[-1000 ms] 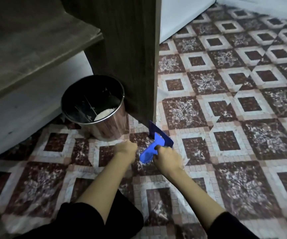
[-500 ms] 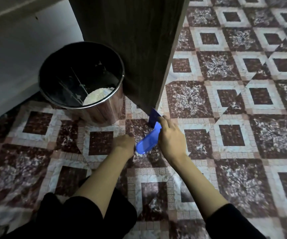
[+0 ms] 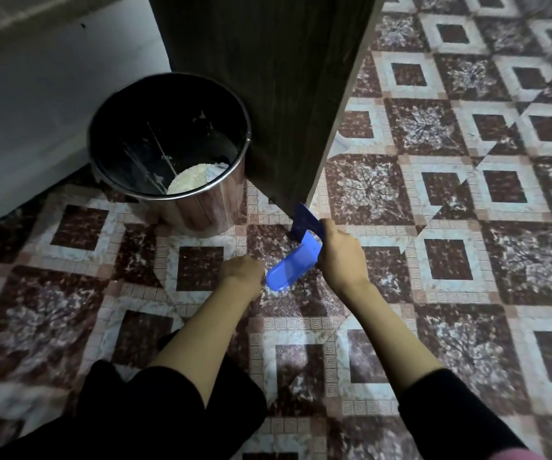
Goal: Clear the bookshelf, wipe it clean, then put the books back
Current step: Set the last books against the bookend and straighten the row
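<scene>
The dark wooden side panel of the bookshelf point(image 3: 268, 94) comes down to the tiled floor at its lower corner. A blue plastic dustpan point(image 3: 296, 262) lies tilted against that corner, handle toward me. My right hand point(image 3: 339, 257) grips the dustpan near its dark blue blade. Just left of the handle end, my left hand point(image 3: 241, 275) is curled low over the floor; what its fingers hold is hidden. No books are in view.
A shiny metal waste bin point(image 3: 198, 207) with a black inside and some white rubbish stands left of the shelf panel. A white wall point(image 3: 52, 94) runs behind it. Patterned maroon and white floor tiles point(image 3: 467, 260) spread to the right.
The view has tilted down and closed in on the shelf's lower corner. My right hand shifted up along the dustpan toward that corner; my left hand stayed beside the handle.
</scene>
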